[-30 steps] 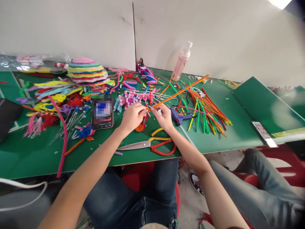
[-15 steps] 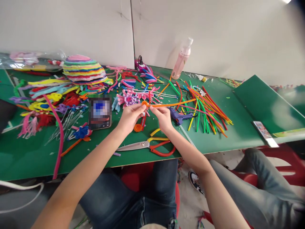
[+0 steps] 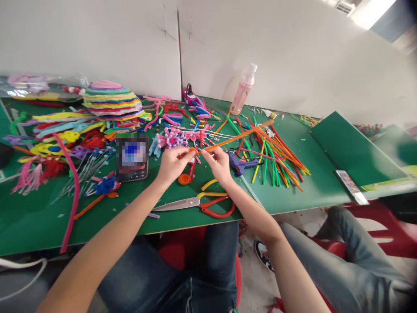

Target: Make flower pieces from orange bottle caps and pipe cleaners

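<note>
An orange pipe cleaner (image 3: 239,137) runs between my two hands, its long free end slanting up to the right. My left hand (image 3: 174,164) pinches its coiled end, a small curl partly hidden by the fingers. Close beside, my right hand (image 3: 216,163) pinches the straight part between thumb and finger. Below the left fingertips a coiled orange disc (image 3: 184,178) lies on the green table (image 3: 130,226). Scissors (image 3: 177,204) with red and yellow handles lie open under my wrists. A purple glue gun (image 3: 239,164) rests just right of my right hand.
Loose coloured pipe cleaners (image 3: 273,161) spread at right, before a pink bottle (image 3: 243,90). At left stand a phone (image 3: 133,158) and a striped rainbow hat-like piece (image 3: 110,101). Another phone-like object (image 3: 352,186) lies at the right edge, near a seated person's leg (image 3: 352,261).
The free end of the orange pipe cleaner has swung from nearly level to slanting upward. My hands stay pinched on it. The whole view has shifted slightly.
</note>
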Demonstrator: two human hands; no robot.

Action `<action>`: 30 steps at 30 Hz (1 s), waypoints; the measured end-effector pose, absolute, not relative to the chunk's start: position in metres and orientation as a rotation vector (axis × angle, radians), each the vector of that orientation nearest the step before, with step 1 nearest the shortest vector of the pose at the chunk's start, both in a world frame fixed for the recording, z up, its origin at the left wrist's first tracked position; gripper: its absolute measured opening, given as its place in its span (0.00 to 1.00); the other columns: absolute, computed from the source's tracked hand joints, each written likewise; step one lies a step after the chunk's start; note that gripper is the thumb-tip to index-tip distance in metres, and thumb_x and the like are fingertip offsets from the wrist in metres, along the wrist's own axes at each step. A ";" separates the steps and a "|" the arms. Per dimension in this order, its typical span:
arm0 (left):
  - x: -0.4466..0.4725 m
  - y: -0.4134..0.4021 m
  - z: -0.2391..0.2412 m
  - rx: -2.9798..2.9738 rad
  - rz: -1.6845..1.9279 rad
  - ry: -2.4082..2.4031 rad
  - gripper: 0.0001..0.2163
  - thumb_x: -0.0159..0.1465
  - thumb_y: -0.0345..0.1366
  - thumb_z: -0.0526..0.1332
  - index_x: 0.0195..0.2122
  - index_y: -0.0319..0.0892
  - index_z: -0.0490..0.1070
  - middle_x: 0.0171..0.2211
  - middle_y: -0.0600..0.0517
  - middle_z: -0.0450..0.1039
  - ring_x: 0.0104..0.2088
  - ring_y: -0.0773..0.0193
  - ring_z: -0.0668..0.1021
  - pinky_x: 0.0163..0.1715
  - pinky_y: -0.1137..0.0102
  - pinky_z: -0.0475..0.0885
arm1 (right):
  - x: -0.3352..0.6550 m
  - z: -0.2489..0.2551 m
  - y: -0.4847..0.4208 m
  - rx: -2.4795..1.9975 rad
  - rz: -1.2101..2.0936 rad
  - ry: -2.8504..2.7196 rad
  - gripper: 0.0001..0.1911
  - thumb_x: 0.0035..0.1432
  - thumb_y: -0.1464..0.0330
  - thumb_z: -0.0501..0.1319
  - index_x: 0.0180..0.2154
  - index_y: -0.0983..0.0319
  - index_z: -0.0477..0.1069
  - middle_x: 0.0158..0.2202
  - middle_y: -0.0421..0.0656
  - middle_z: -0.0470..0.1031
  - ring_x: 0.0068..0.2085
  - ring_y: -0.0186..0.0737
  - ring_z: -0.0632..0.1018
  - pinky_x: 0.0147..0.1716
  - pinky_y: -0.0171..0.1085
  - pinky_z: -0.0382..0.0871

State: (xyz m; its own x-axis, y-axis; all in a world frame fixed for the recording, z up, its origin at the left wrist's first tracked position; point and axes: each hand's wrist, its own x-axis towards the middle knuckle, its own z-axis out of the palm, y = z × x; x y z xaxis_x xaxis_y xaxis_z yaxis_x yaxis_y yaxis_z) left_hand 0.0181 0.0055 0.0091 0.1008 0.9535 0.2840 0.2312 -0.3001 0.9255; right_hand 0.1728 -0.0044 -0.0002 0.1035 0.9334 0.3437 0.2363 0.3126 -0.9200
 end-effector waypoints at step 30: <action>0.032 0.005 0.010 0.916 1.247 0.955 0.18 0.43 0.49 0.72 0.28 0.39 0.78 0.25 0.50 0.76 0.27 0.67 0.75 0.24 0.74 0.67 | 0.160 0.005 -0.006 -1.080 1.260 -0.963 0.19 0.38 0.53 0.69 0.25 0.62 0.74 0.20 0.35 0.66 0.22 0.27 0.61 0.21 0.32 0.54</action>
